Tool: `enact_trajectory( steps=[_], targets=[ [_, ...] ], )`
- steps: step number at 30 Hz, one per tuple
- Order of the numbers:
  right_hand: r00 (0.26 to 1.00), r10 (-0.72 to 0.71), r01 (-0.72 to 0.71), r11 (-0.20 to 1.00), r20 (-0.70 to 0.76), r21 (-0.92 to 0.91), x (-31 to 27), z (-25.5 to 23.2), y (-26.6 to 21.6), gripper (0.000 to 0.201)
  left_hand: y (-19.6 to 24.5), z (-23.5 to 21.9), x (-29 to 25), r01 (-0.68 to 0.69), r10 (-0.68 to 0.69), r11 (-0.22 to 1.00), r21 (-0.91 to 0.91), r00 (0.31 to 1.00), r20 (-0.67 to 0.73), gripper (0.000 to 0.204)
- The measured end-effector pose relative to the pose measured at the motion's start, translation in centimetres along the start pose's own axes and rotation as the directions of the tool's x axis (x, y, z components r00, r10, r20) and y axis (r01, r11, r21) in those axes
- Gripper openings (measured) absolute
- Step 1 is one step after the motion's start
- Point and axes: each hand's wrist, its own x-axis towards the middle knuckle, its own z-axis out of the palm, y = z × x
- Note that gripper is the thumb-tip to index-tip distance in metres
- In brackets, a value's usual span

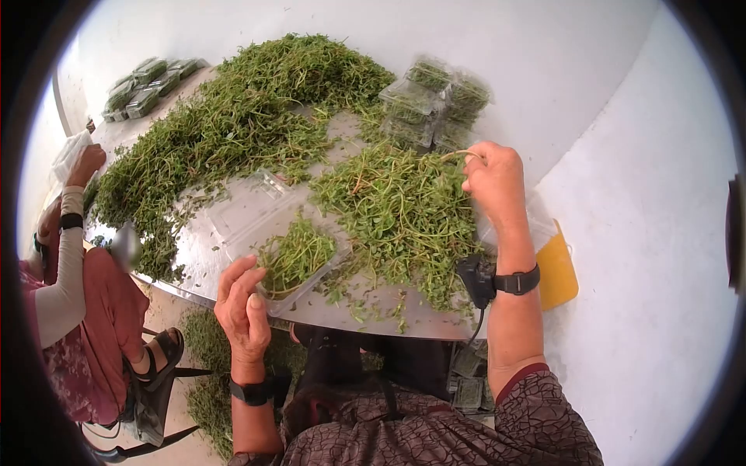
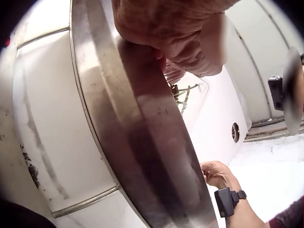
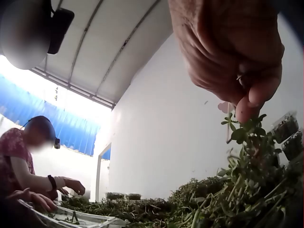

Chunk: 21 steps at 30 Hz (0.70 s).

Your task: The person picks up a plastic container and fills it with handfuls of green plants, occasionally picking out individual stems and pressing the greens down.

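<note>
A clear plastic box [image 1: 339, 260] with leafy green sprigs [image 1: 299, 252] inside sits at the table's front edge, its lid [image 1: 252, 206] folded back. At the box's left side is my left hand [image 1: 242, 303], fingers loosely bent and fingertips right at the rim. My right hand [image 1: 497, 179] pinches a pale stem [image 1: 458, 153] above the right edge of a pile of loose sprigs [image 1: 396, 217]. From the right wrist, the right hand [image 3: 228, 52] shows its thumb and fingers closed together, with leaves just below. The left hand [image 2: 175, 33] hides most of the box in its wrist view.
A larger heap of greens [image 1: 256, 109] spreads over the metal table [image 1: 198, 268]. Filled boxes [image 1: 435, 101] are stacked at the back right, more boxes [image 1: 148, 85] at the far left. Something yellow [image 1: 558, 268] lies beside my right forearm. Another person [image 1: 70, 295] sits at the left.
</note>
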Motion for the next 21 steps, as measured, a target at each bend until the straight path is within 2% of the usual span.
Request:
enact_trajectory(
  steps=[1,2,3,5,9,11,12,13,15,17,20,21],
  targets=[
    [0.998,0.062,-0.063,0.993,0.014,0.101,-0.1,-0.6,-0.7,0.013,0.2,0.0,0.0,-0.002,0.002,1.0,-0.002,1.0,0.001,0.038],
    [0.992,0.122,-0.126,0.972,0.033,0.2,-0.1,-1.1,-1.4,0.013,0.7,-0.1,0.1,0.062,-0.062,0.997,-0.041,0.998,0.006,0.039],
    [0.992,0.122,-0.126,0.972,0.029,0.2,-0.2,-1.5,-2.0,0.013,1.0,-0.1,0.1,0.126,-0.125,0.989,-0.08,0.992,0.012,0.041],
    [0.989,0.149,-0.138,0.916,-0.001,0.377,-0.4,-1.9,-2.8,0.015,1.0,-0.1,0.0,0.128,-0.127,0.989,-0.08,0.992,0.013,0.041],
    [0.989,0.137,-0.151,0.873,0.064,0.464,-0.2,-2.1,-2.5,0.015,1.2,-0.2,0.1,0.123,-0.123,0.989,-0.085,0.992,0.006,0.04],
    [0.985,0.129,-0.172,0.787,0.115,0.592,-0.5,-2.2,-3.0,0.015,1.1,-0.1,0.1,0.12,-0.121,0.988,-0.092,0.993,0.003,0.038],
    [0.984,0.127,-0.175,0.785,0.123,0.594,-0.7,-2.2,-3.2,0.015,1.0,-0.1,0.1,0.116,-0.117,0.988,-0.1,0.993,0.003,0.037],
    [0.983,0.099,-0.176,0.747,0.155,0.641,-0.9,-2.1,-3.6,0.015,1.0,-0.1,0.1,0.123,-0.124,0.988,-0.091,0.992,0.0,0.037],
    [0.976,0.064,-0.192,0.699,0.207,0.689,-1.3,-1.8,-4.4,0.015,1.1,-0.1,0.4,0.024,-0.026,0.997,-0.07,0.999,-0.021,0.034],
    [0.959,0.003,-0.233,0.58,0.283,0.781,-1.9,-1.1,-5.5,0.015,1.2,-0.1,0.5,0.036,-0.037,0.998,-0.043,0.999,-0.026,0.032],
    [0.918,-0.065,-0.311,0.494,0.391,0.812,-3.4,0.3,-7.8,0.015,1.0,-0.2,0.6,0.041,-0.041,0.997,-0.06,0.999,-0.014,0.032],
    [0.901,-0.101,-0.337,0.451,0.423,0.827,-3.9,0.9,-8.4,0.015,0.7,-0.1,0.6,-0.007,0.006,0.999,-0.039,1.0,-0.025,0.033]
  ],
)
